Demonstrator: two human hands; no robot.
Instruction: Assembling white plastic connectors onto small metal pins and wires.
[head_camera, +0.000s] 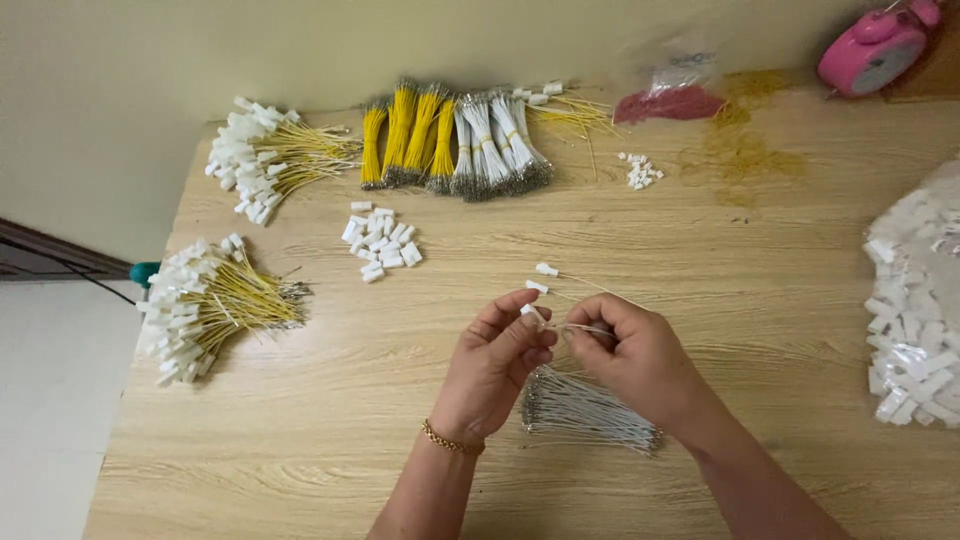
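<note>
Both hands meet over the near middle of the counter (700, 300), a pale wood-grain top. The left hand (497, 360), a gold bracelet (452, 440) on its wrist, has its fingers curled in and pinches a small white plug (530, 312) at the fingertips. The right hand (630, 355) is likewise closed to a pinch on a thin white wire (585, 328) that runs left to right between the two hands, roughly level with the near edge of the counter.

Just beyond the hands lie two more white plugs (545, 270) with thin wires trailing off to the right. Under the right wrist rests a loose bundle of white wires (585, 412), its long axis slanting from near right to far left.

To the far left sit two heaps of yellow wires with white plugs fitted (205, 310), plugs fanned out to the left. Between them and the hands is a small pile of loose plugs (382, 240). Along the far edge stand tied bundles of yellow wire (410, 135) and white wire (495, 145), ends pointing near. A few tiny white bits (638, 170) lie right of those, then a bag of red pieces (668, 100) and a pink clock (875, 45) in the far right corner. A clear bag of white plugs (915, 300) fills the right edge. Nothing lies between the hands and the piles. A plain cream wall (200, 60) backs the counter.
</note>
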